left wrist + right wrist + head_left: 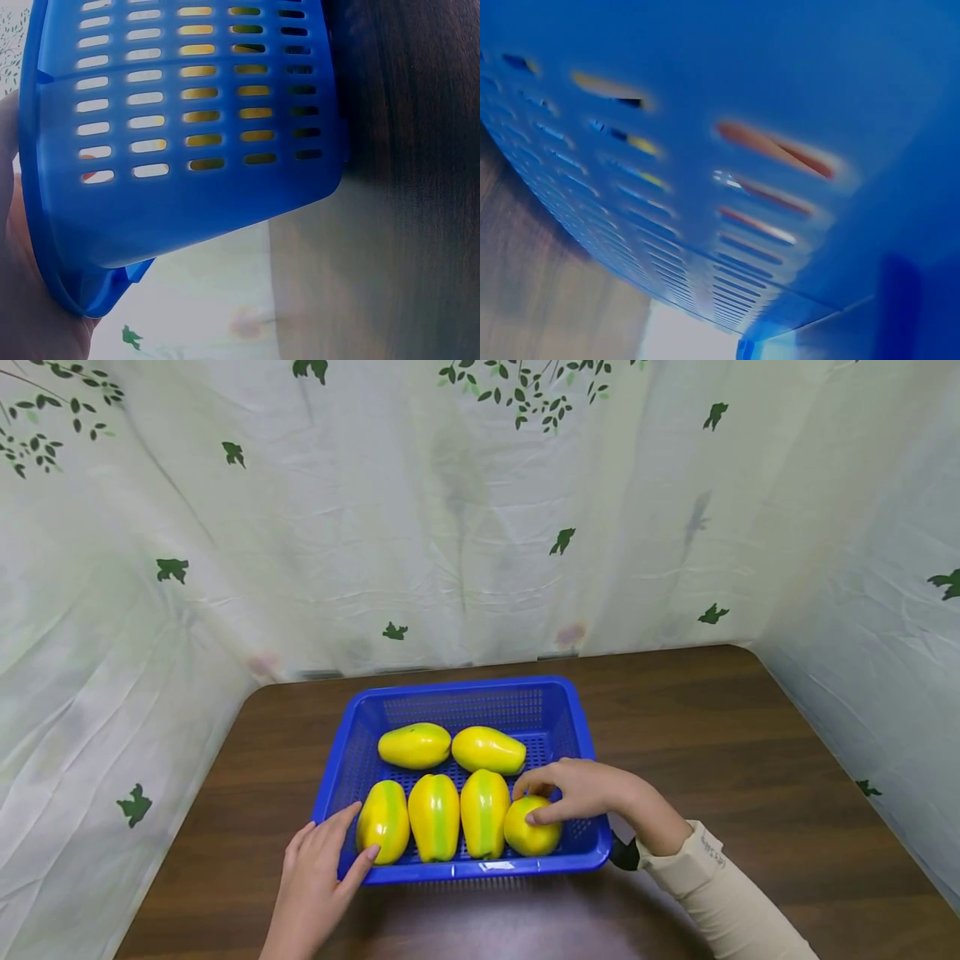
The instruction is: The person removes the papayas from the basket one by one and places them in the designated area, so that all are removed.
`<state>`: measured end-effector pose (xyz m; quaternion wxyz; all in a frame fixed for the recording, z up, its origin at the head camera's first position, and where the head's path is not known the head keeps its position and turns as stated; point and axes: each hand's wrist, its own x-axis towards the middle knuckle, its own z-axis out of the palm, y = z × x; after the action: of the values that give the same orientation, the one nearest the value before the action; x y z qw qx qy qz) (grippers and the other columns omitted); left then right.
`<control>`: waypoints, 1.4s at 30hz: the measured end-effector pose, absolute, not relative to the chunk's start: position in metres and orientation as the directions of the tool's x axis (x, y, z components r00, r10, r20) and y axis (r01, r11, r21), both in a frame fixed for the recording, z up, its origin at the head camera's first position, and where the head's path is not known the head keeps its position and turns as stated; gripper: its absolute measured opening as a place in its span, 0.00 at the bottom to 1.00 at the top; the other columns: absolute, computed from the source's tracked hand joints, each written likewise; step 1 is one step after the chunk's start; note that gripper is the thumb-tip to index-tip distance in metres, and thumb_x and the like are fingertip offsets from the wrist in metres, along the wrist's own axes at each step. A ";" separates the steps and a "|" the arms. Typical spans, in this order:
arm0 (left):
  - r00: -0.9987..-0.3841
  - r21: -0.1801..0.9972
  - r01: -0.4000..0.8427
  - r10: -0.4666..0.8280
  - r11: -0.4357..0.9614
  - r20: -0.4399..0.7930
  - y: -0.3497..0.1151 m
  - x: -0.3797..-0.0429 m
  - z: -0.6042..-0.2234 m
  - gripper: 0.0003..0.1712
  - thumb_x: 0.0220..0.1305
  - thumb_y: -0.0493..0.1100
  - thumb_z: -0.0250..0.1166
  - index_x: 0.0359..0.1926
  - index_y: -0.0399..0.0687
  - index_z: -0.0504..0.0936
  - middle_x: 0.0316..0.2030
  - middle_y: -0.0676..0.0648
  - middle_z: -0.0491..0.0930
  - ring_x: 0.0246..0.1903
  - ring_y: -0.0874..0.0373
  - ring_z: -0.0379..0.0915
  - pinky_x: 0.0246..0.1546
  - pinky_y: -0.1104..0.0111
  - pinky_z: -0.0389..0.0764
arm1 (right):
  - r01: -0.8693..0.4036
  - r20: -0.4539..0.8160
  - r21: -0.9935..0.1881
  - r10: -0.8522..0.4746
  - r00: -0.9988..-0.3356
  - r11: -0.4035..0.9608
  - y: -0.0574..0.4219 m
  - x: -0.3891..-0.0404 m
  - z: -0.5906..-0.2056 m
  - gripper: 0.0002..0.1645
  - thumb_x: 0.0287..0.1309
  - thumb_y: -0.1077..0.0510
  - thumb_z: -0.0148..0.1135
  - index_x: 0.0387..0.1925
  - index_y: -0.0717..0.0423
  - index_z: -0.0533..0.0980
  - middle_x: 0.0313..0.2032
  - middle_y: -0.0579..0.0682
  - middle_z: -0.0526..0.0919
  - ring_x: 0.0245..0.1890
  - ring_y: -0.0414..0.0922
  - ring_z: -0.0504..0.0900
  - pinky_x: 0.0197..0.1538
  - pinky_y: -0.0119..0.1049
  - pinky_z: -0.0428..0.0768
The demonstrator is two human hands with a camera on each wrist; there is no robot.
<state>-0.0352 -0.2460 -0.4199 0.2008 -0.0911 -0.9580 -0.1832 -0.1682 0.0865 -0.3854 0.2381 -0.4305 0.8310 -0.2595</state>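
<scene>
In the head view a blue basket (480, 687) holds several glossy yellow papayas with greenish stripes. My right hand (577, 789) reaches over the right side and grips the front-right papaya (531, 837), thumb on top and fingers curled about its far side. My left hand (318, 868) lies across the front-left corner, fingers extended and thumb spread, its tips right at the leftmost papaya (384, 827). Two more papayas, a left one (435, 818) and a right one (483, 814), stand between them. Behind lie two others, one left (414, 746) and one right (489, 750).
The basket stands on a brown wooden table (690, 727). Pale curtains (465, 527) with green leaf prints rise behind and at both sides. A black strap (624, 853) shows below the right wrist. Slotted basket walls fill much of the left wrist view (202, 195) and right wrist view (675, 45).
</scene>
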 end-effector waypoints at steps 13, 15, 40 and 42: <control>-0.900 0.316 0.243 0.092 0.917 0.426 -0.246 -0.036 -0.422 0.30 0.55 0.48 0.63 0.56 0.40 0.69 0.50 0.41 0.73 0.50 0.48 0.66 0.55 0.53 0.52 | -0.571 -0.188 -0.636 -0.822 -0.537 0.519 0.089 -0.165 -0.386 0.31 0.39 0.38 0.68 0.49 0.38 0.72 0.41 0.36 0.76 0.40 0.35 0.73 0.44 0.34 0.72; -0.900 0.322 0.241 0.087 0.915 0.426 -0.245 -0.036 -0.422 0.30 0.55 0.48 0.63 0.56 0.40 0.69 0.50 0.41 0.73 0.50 0.48 0.66 0.55 0.53 0.52 | -0.557 -0.170 -0.661 -0.823 -0.542 0.503 0.090 -0.165 -0.386 0.31 0.39 0.40 0.68 0.48 0.38 0.72 0.41 0.36 0.76 0.41 0.35 0.73 0.45 0.36 0.73; -0.921 0.536 0.026 -0.188 0.844 0.341 -0.246 -0.032 -0.419 0.36 0.57 0.45 0.63 0.60 0.29 0.60 0.59 0.32 0.55 0.54 0.34 0.53 0.47 0.38 0.60 | -0.570 0.260 -0.803 -0.757 -0.599 0.175 0.137 -0.154 -0.359 0.33 0.43 0.59 0.69 0.54 0.53 0.69 0.49 0.45 0.75 0.47 0.43 0.74 0.48 0.41 0.73; -0.919 0.544 0.006 -0.210 0.839 0.333 -0.246 -0.032 -0.419 0.37 0.57 0.45 0.63 0.60 0.27 0.59 0.59 0.31 0.55 0.54 0.34 0.53 0.47 0.39 0.60 | -0.566 0.283 -0.807 -0.730 -0.621 0.168 0.141 -0.150 -0.351 0.34 0.41 0.63 0.70 0.54 0.58 0.68 0.49 0.48 0.76 0.47 0.44 0.74 0.48 0.40 0.74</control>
<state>-0.0315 -0.2456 -0.4190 0.1934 0.0542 -0.9392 -0.2787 -0.1502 0.1410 -0.3508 0.0852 -0.4266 0.7595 -0.4836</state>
